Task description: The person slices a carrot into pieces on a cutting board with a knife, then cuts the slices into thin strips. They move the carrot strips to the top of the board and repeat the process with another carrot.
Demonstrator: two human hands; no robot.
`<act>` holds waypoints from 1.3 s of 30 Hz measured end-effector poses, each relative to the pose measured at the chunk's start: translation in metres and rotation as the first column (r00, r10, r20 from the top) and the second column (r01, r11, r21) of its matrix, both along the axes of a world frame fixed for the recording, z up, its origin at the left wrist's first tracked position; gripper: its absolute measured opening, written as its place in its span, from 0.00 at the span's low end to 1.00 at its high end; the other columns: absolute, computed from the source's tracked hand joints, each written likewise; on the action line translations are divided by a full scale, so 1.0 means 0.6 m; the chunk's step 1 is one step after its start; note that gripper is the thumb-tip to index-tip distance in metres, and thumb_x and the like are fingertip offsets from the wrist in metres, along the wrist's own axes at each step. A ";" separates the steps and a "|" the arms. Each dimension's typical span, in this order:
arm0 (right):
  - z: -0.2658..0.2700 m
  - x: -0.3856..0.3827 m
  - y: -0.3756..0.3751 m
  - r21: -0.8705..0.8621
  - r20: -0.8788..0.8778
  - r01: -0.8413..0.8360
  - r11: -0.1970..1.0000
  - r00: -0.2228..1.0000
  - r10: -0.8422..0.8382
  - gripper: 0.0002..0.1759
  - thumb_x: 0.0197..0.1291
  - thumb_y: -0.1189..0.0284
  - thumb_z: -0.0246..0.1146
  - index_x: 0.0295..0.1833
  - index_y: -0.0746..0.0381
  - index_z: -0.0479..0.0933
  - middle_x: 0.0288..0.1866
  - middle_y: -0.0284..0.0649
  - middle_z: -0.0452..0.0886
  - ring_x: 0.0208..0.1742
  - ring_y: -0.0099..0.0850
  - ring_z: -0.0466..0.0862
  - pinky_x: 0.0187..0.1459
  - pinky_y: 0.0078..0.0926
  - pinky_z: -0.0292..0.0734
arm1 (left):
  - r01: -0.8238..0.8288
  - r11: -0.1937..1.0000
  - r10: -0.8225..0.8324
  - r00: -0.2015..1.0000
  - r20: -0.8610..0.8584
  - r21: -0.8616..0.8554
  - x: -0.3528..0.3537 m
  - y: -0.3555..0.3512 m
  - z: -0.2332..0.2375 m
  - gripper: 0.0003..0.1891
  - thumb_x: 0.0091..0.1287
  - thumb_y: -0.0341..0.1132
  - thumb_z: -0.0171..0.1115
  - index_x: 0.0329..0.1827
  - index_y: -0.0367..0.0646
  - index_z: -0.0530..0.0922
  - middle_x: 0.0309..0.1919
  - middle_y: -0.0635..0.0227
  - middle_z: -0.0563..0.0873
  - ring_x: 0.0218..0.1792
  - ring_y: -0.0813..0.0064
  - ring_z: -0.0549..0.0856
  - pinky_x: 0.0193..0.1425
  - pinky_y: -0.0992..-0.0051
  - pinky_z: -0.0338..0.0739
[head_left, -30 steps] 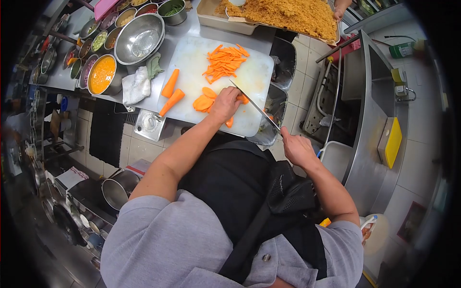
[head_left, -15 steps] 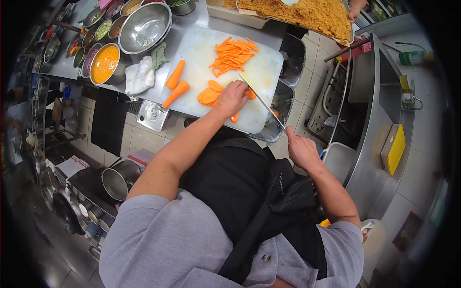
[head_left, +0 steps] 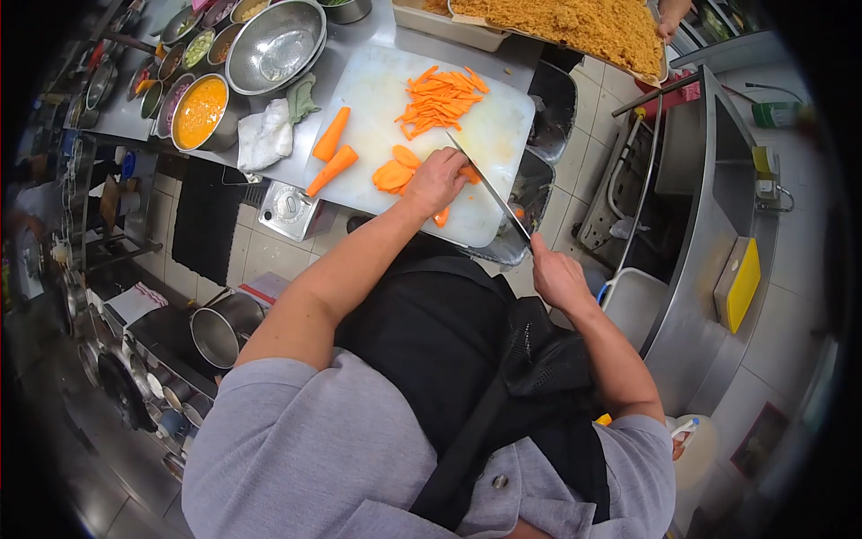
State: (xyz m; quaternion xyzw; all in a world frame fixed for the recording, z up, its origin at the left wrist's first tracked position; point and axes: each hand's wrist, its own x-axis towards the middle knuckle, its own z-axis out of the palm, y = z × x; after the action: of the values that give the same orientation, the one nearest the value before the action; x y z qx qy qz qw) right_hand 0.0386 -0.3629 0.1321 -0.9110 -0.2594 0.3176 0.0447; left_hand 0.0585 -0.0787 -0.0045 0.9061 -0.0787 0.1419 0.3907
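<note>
On a white cutting board [head_left: 359, 85], my left hand [head_left: 435, 182] presses down with curled fingers on carrot slices, mostly hidden beneath it. Some cut carrot [head_left: 470, 174] shows by its fingertips, against the blade. My right hand [head_left: 561, 280] grips the handle of a long knife [head_left: 492, 190], whose blade slants across the board with its tip pointing away. Left of my left hand lies a pile of oval carrot slices [head_left: 392, 178]. Two peeled carrots [head_left: 333, 171] lie near the board's left edge. Thin carrot sticks [head_left: 440, 103] are heaped farther up.
Beside the board are a white cloth [head_left: 265, 139], a pot of orange liquid [head_left: 200, 112] and metal bowls [head_left: 274, 49]. A tray of orange-brown grains [head_left: 575, 31] stands at the back, with another person's hand [head_left: 669, 22] at its edge. Bins [head_left: 552, 112] stand right of the board.
The knife handle and my right hand have moved slightly left and up. My left hand stays on the carrot slices. The whole view has shifted a little.
</note>
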 end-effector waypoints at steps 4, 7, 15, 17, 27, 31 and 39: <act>-0.039 0.015 0.024 0.045 0.054 -0.022 0.999 0.998 0.020 0.14 0.64 0.82 0.53 0.54 0.64 0.63 0.34 0.62 0.86 0.41 0.64 0.87 0.43 0.64 0.78 | -0.002 1.000 0.002 1.000 0.022 -0.003 -0.001 -0.001 0.003 0.16 0.59 0.26 0.73 0.50 0.43 0.80 0.46 0.60 0.83 0.50 0.55 0.84 0.56 0.60 0.83; 0.016 0.024 0.026 -0.020 0.021 -0.035 0.999 0.999 0.035 0.14 0.64 0.82 0.53 0.53 0.64 0.63 0.34 0.62 0.86 0.41 0.64 0.87 0.43 0.64 0.77 | 0.001 1.000 0.000 1.000 -0.019 0.003 -0.002 0.000 0.004 0.16 0.60 0.26 0.72 0.50 0.43 0.80 0.46 0.60 0.83 0.50 0.55 0.84 0.56 0.60 0.83; -0.050 0.019 0.030 0.039 0.027 -0.007 0.999 1.000 0.006 0.15 0.65 0.81 0.52 0.56 0.65 0.63 0.36 0.65 0.86 0.42 0.65 0.86 0.45 0.64 0.78 | -0.022 1.000 0.022 1.000 0.008 -0.010 -0.002 -0.004 -0.002 0.15 0.60 0.26 0.72 0.50 0.42 0.81 0.47 0.61 0.83 0.51 0.56 0.85 0.57 0.60 0.83; -0.042 0.033 0.039 0.035 0.015 -0.015 0.999 1.000 0.014 0.15 0.65 0.81 0.52 0.56 0.65 0.63 0.36 0.65 0.85 0.42 0.65 0.86 0.45 0.64 0.77 | -0.023 1.000 0.023 1.000 0.004 -0.007 -0.006 0.002 -0.004 0.15 0.60 0.26 0.72 0.49 0.42 0.81 0.47 0.61 0.84 0.51 0.56 0.85 0.58 0.61 0.83; 0.028 0.013 0.020 -0.026 -0.034 -0.003 1.000 0.999 0.002 0.15 0.65 0.80 0.53 0.56 0.64 0.64 0.36 0.65 0.85 0.42 0.66 0.86 0.45 0.66 0.76 | -0.033 0.999 0.033 0.999 0.001 -0.031 -0.008 0.000 0.002 0.14 0.61 0.26 0.72 0.50 0.42 0.81 0.47 0.61 0.84 0.50 0.56 0.86 0.56 0.61 0.84; -0.053 0.012 0.030 0.038 -0.001 0.003 0.999 1.000 -0.003 0.15 0.64 0.81 0.53 0.56 0.65 0.65 0.36 0.65 0.85 0.41 0.66 0.86 0.44 0.66 0.76 | -0.041 0.999 0.041 0.999 0.013 -0.018 -0.007 0.000 -0.003 0.13 0.61 0.26 0.72 0.48 0.41 0.82 0.47 0.61 0.83 0.50 0.56 0.86 0.55 0.61 0.84; 0.011 0.016 0.037 0.003 -0.039 0.001 1.000 0.999 0.000 0.14 0.65 0.81 0.53 0.55 0.65 0.64 0.35 0.65 0.85 0.42 0.66 0.86 0.44 0.66 0.76 | -0.046 0.999 0.046 0.998 0.038 -0.025 -0.009 -0.001 0.003 0.12 0.61 0.25 0.71 0.47 0.41 0.82 0.45 0.61 0.83 0.48 0.56 0.85 0.54 0.61 0.84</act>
State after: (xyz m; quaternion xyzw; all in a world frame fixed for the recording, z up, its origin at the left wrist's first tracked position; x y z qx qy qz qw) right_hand 0.0484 -0.3408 0.1386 -0.9046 -0.2587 0.3348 0.0512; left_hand 0.0531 -0.0796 -0.0028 0.9001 -0.0636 0.1692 0.3965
